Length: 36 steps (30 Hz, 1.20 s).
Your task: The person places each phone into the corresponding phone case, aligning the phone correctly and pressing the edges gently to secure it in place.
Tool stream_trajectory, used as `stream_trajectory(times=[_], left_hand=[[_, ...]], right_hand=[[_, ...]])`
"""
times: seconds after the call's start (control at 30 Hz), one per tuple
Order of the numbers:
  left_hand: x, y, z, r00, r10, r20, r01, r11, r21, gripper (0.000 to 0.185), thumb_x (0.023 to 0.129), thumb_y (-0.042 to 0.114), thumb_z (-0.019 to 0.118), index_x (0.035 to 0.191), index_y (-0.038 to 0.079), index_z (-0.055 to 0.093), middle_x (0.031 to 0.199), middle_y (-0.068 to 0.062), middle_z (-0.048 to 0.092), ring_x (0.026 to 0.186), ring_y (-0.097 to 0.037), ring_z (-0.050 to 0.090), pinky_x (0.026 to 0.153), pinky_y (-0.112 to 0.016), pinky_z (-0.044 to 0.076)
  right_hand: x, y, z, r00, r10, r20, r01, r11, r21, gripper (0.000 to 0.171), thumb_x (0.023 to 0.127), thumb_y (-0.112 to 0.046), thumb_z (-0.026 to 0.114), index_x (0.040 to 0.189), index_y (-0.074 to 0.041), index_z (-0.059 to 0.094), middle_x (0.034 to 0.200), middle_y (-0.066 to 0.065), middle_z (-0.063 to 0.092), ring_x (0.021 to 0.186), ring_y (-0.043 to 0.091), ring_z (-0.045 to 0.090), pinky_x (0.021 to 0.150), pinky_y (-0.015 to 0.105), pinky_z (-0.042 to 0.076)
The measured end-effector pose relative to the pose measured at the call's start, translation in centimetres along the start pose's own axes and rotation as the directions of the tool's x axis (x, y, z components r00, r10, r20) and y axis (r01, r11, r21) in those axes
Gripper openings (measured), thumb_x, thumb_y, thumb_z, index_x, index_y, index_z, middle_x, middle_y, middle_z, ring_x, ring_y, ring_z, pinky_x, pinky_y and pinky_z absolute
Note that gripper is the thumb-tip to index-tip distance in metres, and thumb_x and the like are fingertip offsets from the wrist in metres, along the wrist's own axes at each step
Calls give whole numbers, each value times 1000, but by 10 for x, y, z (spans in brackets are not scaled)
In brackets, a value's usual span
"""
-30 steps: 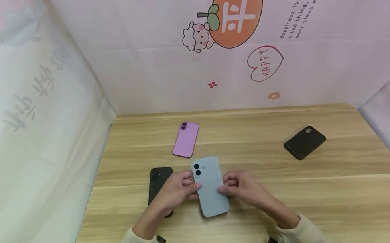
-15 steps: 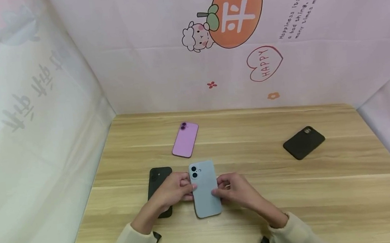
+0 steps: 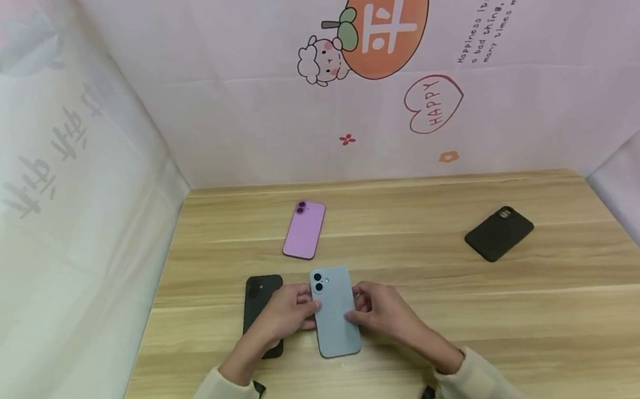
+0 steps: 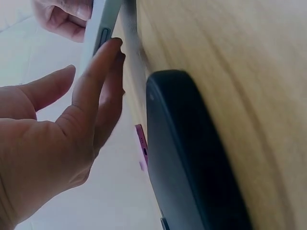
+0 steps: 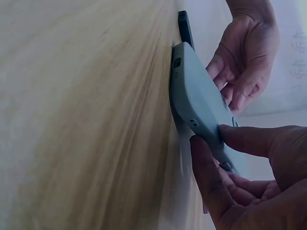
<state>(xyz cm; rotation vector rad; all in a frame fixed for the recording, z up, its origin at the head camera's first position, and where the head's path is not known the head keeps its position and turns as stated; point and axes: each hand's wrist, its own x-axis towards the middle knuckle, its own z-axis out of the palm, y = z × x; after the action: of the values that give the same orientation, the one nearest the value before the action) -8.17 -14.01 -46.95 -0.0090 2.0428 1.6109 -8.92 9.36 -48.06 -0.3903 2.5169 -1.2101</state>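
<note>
While both hands pinch it by its long edges, the grey-blue phone [image 3: 335,311] sits camera-side up near the table's [image 3: 490,338] front edge, left of centre. Left hand [image 3: 285,312] has fingertips on the phone's left edge; right hand [image 3: 381,311] has thumb and fingers on its right edge. Black phone [image 3: 263,311] lies just left, partly under the left hand. Purple phone [image 3: 304,229] sits further back, black case [image 3: 499,233] well apart toward the right edge.

Black phone [image 3: 263,312] partly behind left hand [image 3: 287,313]
</note>
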Motion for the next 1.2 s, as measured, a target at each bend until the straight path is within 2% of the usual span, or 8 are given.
stream_trajectory(times=[0.2, 0.4, 0.7, 0.8, 0.93, 1.07, 1.2], left_hand=[[1, 1, 4, 1000, 15, -22, -14, 1000, 17, 32, 106, 7, 63, 134, -8, 62, 110, -15, 69, 100, -23, 74, 83, -37, 65], [1, 1, 5, 999, 21, -25, -20, 999, 41, 34, 106, 8, 63, 137, -7, 63, 106, -13, 74, 101, -24, 75, 84, -39, 64], [1, 1, 9, 998, 47, -43, -44, 996, 73, 49, 106, 10, 65, 149, -10, 52, 107, -14, 70, 103, -23, 74, 84, -36, 64], [1, 0, 9, 997, 67, -36, -62, 992, 109, 51, 106, 12, 65, 150, -9, 50, 109, -15, 73, 97, -20, 73, 80, -33, 64], [1, -2, 10, 994, 99, -35, -92, 980, 176, 47, 107, 15, 64, 146, -9, 56, 99, -11, 74, 78, -14, 66, 64, -25, 58], [1, -4, 9, 992, 121, -40, -108, 966, 237, 35, 107, 16, 63, 134, -6, 67, 83, -3, 65, 64, -9, 55, 54, -19, 45], [1, -4, 8, 989, 138, -48, -119, 952, 283, 27, 107, 17, 63, 123, -3, 71, 74, 2, 57, 59, -8, 48, 50, -19, 37]], right_hand=[[2, 1, 1, 1000, 2, -5, -2, 999, -35, 26, 87, -2, 85, 107, 4, 71, 80, 0, 65, 70, 11, 59, 60, 22, 53], [4, 2, 3, 1000, -6, -9, 6, 999, -40, 28, 87, -1, 85, 110, 6, 71, 80, 1, 66, 70, 11, 60, 61, 22, 53], [5, 0, 4, 999, -8, -33, 5, 996, -90, 35, 85, 1, 86, 115, 10, 70, 79, 1, 65, 69, 10, 59, 60, 22, 52], [4, 1, 5, 999, -14, -38, 10, 994, -113, 36, 85, 0, 87, 115, 10, 70, 79, 0, 65, 68, 9, 58, 60, 21, 52], [3, 1, 6, 999, -23, -39, 18, 990, -137, 35, 85, -1, 87, 115, 9, 71, 78, -2, 64, 68, 8, 57, 59, 21, 51], [3, 0, 8, 999, -33, -37, 27, 988, -153, 24, 86, 0, 86, 105, 3, 73, 76, -3, 61, 67, 9, 55, 57, 21, 48], [2, -1, 10, 998, -56, -43, 48, 985, -165, 19, 85, 1, 86, 94, -1, 70, 75, -3, 59, 65, 9, 53, 55, 21, 46]])
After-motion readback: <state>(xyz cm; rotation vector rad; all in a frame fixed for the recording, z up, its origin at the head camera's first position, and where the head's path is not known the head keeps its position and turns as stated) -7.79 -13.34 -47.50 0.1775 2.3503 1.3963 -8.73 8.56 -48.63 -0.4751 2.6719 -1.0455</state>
